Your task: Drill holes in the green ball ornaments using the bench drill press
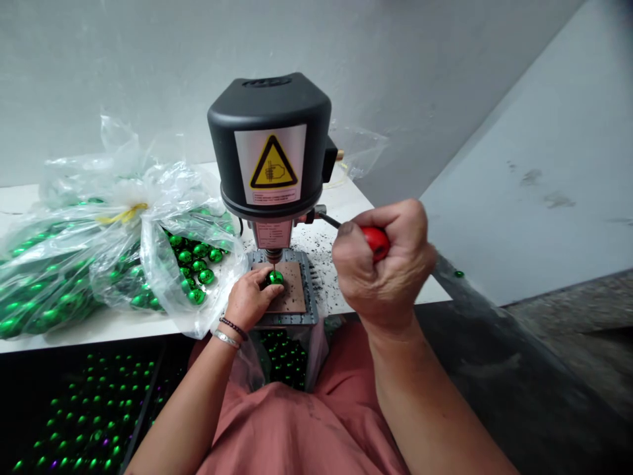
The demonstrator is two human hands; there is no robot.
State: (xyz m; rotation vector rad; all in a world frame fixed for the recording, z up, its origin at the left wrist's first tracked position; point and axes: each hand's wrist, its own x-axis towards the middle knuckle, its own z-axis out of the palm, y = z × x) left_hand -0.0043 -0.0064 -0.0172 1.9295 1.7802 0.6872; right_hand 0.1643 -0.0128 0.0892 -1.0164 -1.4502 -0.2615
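Note:
A dark drill press (270,152) with a yellow warning label stands at the centre of the white table. Under its bit, a shiny green ball (275,278) rests on a brown board (291,298) on the press's base. My left hand (250,298) holds the ball between thumb and fingers from the left, a beaded and a silver bracelet on its wrist. To the right, my right hand (383,257) is wrapped round the red knob (376,243) of the press's lever. The bit's tip meets the top of the ball.
Clear plastic bags (123,251) full of green balls lie on the white table (351,198) at the left. Dark shavings are scattered right of the base. Below the table are rows of green balls (93,409) at lower left and more in a bag (284,359) between my legs.

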